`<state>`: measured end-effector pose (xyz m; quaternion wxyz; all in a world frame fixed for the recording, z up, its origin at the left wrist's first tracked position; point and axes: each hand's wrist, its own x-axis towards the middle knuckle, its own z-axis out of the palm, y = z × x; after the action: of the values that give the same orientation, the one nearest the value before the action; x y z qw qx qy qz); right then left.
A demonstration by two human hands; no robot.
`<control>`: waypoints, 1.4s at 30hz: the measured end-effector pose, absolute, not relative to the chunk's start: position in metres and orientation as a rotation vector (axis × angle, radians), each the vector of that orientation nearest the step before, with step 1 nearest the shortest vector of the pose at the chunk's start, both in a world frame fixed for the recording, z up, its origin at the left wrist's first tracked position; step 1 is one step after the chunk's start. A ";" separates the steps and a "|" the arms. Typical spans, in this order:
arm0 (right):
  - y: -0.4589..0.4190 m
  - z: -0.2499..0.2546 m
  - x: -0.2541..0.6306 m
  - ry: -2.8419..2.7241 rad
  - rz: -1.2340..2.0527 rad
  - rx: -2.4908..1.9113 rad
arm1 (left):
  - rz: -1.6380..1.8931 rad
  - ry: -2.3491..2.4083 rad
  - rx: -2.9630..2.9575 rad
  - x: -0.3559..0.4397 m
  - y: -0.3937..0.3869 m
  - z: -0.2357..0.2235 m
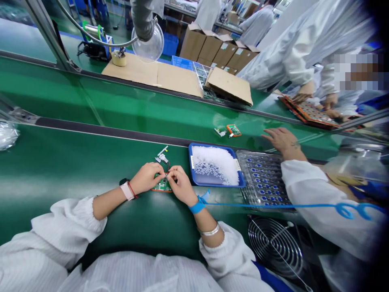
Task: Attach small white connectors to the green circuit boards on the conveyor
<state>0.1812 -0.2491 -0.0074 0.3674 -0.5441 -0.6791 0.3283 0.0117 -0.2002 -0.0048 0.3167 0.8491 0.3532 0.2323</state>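
Observation:
A small green circuit board lies on the green bench in front of me. My left hand and my right hand both close on it, fingers pinched together over its top edge. A small metal part with a red and black wire lies just beyond the board and seems joined to it. My right wrist wears a blue strap with a coiled cord.
A blue tray of small white pieces and a clear tray of blue parts sit to the right. A co-worker's hand rests on the conveyor, near another small board. Cardboard boxes stand behind; a fan grille sits low right.

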 end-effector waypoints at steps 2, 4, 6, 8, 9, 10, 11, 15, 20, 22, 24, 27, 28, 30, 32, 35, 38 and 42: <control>-0.248 -0.009 0.181 -1.731 0.861 -1.416 | 0.595 0.943 2.222 0.013 -0.199 -0.005; -0.248 -0.010 0.180 -1.735 0.870 -1.428 | 0.588 0.953 2.198 0.014 -0.198 -0.004; -0.248 -0.009 0.178 -1.735 0.869 -1.441 | 0.593 0.949 2.159 0.014 -0.198 -0.002; -0.250 -0.005 0.176 -1.735 0.834 -1.446 | 0.607 0.941 2.120 0.013 -0.199 0.001; -0.251 -0.001 0.177 -1.741 0.797 -1.441 | 0.617 0.939 2.118 0.012 -0.200 0.002; -0.252 0.003 0.180 -1.747 0.740 -1.438 | 0.624 0.942 2.134 0.011 -0.200 0.003; -0.253 0.007 0.187 -1.750 0.666 -1.443 | 0.623 0.946 2.167 0.009 -0.201 0.004; -0.255 0.015 0.245 -1.614 0.296 -1.639 | 0.576 0.954 2.314 0.003 -0.200 0.005; -0.260 0.000 0.310 -1.569 0.249 -1.952 | 0.533 0.922 2.373 0.000 -0.195 0.002; -0.260 -0.007 0.315 -1.585 0.258 -1.980 | 0.514 0.919 2.388 0.001 -0.195 0.001; -0.260 -0.009 0.312 -1.592 0.258 -1.994 | 0.499 0.921 2.397 0.001 -0.194 0.001; -0.259 -0.010 0.307 -1.598 0.256 -2.014 | 0.475 0.919 2.403 0.000 -0.195 0.001; -0.259 -0.010 0.306 -1.602 0.250 -2.015 | 0.471 0.917 2.404 0.000 -0.195 0.001; -0.259 -0.011 0.308 -1.621 0.242 -2.008 | 0.472 0.913 2.407 0.000 -0.195 0.001; -0.260 -0.011 0.312 -1.646 0.248 -1.993 | 0.483 0.904 2.405 -0.001 -0.195 0.000; -0.259 -0.005 0.310 -1.659 0.266 -1.947 | 0.520 0.894 2.379 0.000 -0.195 0.000; -0.257 0.012 0.283 -1.609 0.275 -1.773 | 0.604 0.938 2.275 0.003 -0.195 0.002; -0.256 0.025 0.216 -1.659 0.490 -1.415 | 0.740 0.905 2.017 0.007 -0.196 0.007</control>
<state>0.2158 -0.2562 0.0250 0.4380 -0.5691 -0.6674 0.1972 0.0072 -0.1963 0.0067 0.3942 0.7950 0.3568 0.2919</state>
